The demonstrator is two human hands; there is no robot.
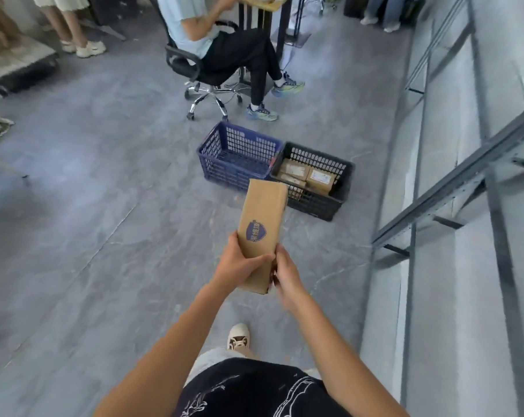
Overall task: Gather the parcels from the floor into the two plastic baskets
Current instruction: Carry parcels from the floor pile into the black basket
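Note:
I hold a long brown cardboard parcel (262, 224) with a blue shield logo out in front of me. My left hand (239, 263) grips its near left side, thumb across the top face. My right hand (286, 275) holds its near right edge. Beyond the parcel, two plastic baskets stand side by side on the grey floor. The blue basket (212, 158) on the left looks empty. The black basket (342, 194) on the right holds several brown parcels (321, 179) with white labels. The held parcel's far end overlaps both baskets' near rims in view.
A person sits on a wheeled office chair (209, 94) at a black desk just behind the baskets. Grey metal shelving (453, 188) runs along the right. Another person's legs (74, 34) and a flat trolley (17, 64) are at the far left. My own shoe (239, 337) is below.

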